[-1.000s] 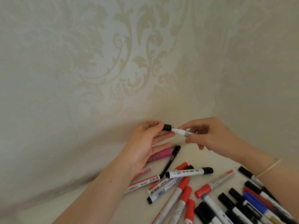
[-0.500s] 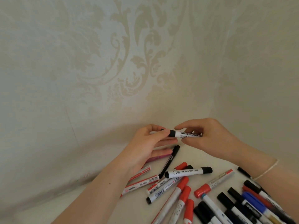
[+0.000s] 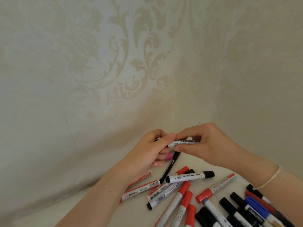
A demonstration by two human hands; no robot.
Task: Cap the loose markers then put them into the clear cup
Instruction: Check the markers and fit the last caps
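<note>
A white whiteboard marker [image 3: 185, 142] with black lettering lies level between both hands, above the table. My left hand [image 3: 152, 149] grips its left, black-capped end, which is mostly hidden by the fingers. My right hand [image 3: 203, 145] pinches the white barrel from the right. The two hands touch at the fingertips. Below them lies a heap of loose markers [image 3: 188, 189] with red, black and blue caps. No clear cup is in view.
A black pen [image 3: 170, 167] and a pink marker [image 3: 168, 157] lie just under my hands. More markers crowd the lower right corner [image 3: 246, 208]. The pale table [image 3: 98, 210] meets patterned wallpaper [image 3: 131, 71] close behind, with a wall corner at the right.
The black cap went onto the marker's tip. My hands have moved together until their fingers touch, and my left hand now covers the capped end.
</note>
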